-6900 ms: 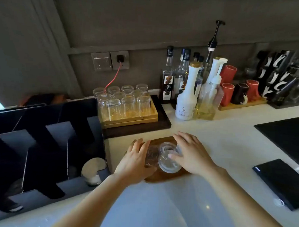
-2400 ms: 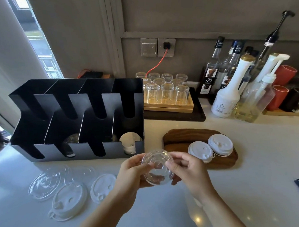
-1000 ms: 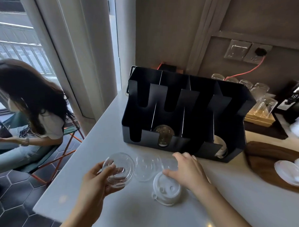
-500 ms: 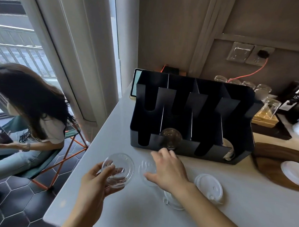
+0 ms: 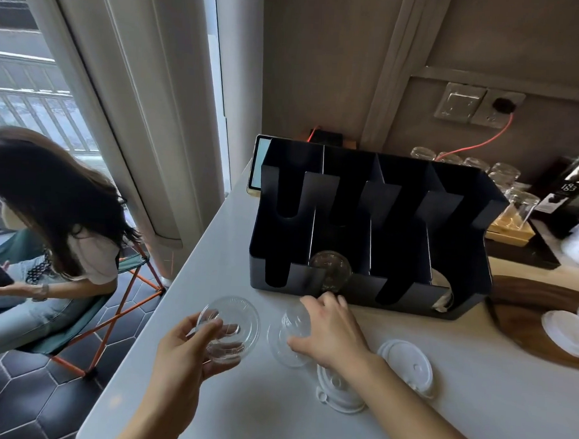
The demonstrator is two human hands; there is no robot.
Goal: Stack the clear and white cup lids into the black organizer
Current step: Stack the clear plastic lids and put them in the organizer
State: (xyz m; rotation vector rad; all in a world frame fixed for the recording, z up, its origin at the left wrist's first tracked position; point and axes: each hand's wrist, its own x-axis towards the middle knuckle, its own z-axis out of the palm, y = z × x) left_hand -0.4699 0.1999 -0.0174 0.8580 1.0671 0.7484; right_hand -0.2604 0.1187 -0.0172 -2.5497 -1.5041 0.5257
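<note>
My left hand (image 5: 189, 354) is gripping a clear lid (image 5: 228, 329) by its near edge, thumb on top and fingers beneath, holding it just above the counter (image 5: 472, 410). My right hand (image 5: 331, 334) is lying palm down over a second clear lid (image 5: 284, 338) that is resting flat on the counter, with thumb and fingertips curling at its rim; I cannot tell whether they are actually gripping it. Under my right wrist a white lid (image 5: 338, 392) is lying partly hidden, and another white lid (image 5: 408, 365) is sitting just right of it. The organizer (image 5: 370, 229) is standing just beyond my hands, with a clear lid (image 5: 329, 271) standing on edge in its second slot from the left and something white (image 5: 442, 294) showing in the rightmost slot. Two more white lids (image 5: 565, 332) are lying on a wooden board (image 5: 523, 306) at the right. A seated person (image 5: 49, 215) is bending forward beside the counter at the left.
</note>
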